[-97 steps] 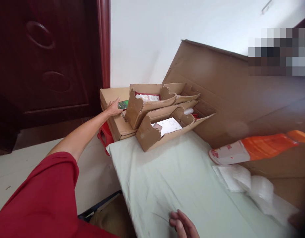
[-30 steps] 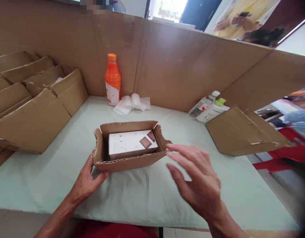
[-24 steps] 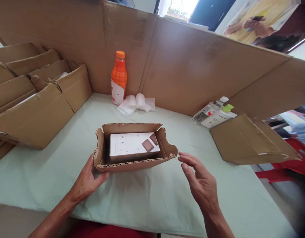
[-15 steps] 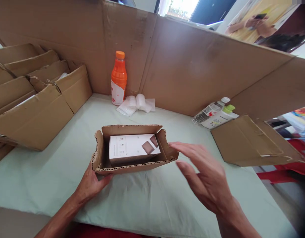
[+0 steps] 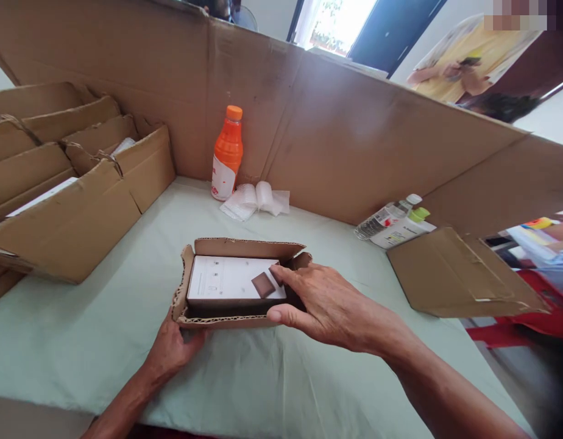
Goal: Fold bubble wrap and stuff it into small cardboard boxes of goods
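Note:
A small open cardboard box (image 5: pixel 249 323) stands in front of me on the table, with a white carton (image 5: pixel 226 275) printed with brown squares lying inside it. My left hand (image 5: pixel 172 344) grips the box at its near left corner, thumb along the front wall and fingers hidden behind the side. Over the right end of the box is my right hand (image 5: pixel 327 305), its thumb at the front rim and its fingers stretched onto the right end of the carton. Thumb and fingers are apart there, and the box's right wall is partly covered by the hand.
Against the cardboard partition (image 5: pixel 354 140) stand an orange bottle (image 5: pixel 227 152) and bubble wrap (image 5: pixel 254 200). A clear bottle (image 5: pixel 384 219), a white bottle with a green cap (image 5: pixel 403 230) and another cardboard box (image 5: pixel 446 274) are at right. Divided cardboard boxes (image 5: pixel 94 201) fill the left. A person stands beyond.
My right hand has moved left from beside the box to over its right end, onto the carton. The carton has shifted left against the box's left wall. My left hand keeps its hold.

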`<state>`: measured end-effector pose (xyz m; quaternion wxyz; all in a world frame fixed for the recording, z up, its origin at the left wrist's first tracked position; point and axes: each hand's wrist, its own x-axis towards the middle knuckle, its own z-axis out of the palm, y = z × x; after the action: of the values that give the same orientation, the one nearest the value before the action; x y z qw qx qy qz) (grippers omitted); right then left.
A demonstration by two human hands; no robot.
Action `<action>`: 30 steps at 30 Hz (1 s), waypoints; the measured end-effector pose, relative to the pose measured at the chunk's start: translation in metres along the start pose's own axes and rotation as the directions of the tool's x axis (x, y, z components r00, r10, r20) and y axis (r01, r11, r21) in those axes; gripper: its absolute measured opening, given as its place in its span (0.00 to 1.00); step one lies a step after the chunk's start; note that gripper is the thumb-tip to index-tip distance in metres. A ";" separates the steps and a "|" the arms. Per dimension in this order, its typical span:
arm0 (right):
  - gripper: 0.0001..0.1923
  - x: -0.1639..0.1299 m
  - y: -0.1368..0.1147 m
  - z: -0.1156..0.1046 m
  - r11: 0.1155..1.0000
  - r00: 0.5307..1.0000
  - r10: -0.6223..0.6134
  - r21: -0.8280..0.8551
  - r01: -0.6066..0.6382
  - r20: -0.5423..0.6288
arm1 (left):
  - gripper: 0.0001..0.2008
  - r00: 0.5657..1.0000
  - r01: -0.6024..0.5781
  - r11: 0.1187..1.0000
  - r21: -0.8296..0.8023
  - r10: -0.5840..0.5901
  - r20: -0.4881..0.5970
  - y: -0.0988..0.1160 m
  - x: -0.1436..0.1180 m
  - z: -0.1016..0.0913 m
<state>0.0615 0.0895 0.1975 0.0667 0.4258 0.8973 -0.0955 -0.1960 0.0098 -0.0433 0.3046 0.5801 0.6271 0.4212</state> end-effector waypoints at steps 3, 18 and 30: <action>0.30 -0.013 -0.001 0.006 0.998 0.984 -0.035 0.045 0.044 -0.176 | 0.24 0.999 0.020 1.000 0.007 -0.021 0.034 0.000 0.000 -0.005; 0.24 -0.003 0.064 0.193 0.036 0.816 0.576 0.999 0.033 -0.048 | 0.26 0.993 0.024 0.992 0.123 -0.038 0.109 -0.004 0.007 -0.019; 0.26 0.050 0.112 0.164 0.266 0.845 0.505 0.963 0.041 -0.175 | 0.16 0.998 0.067 0.997 -0.036 -0.067 0.016 0.009 0.140 0.009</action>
<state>0.1236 0.1590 0.0155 -0.3933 0.5222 0.5771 -0.4894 -0.2039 0.1485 -0.0250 0.3336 0.5563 0.6361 0.4178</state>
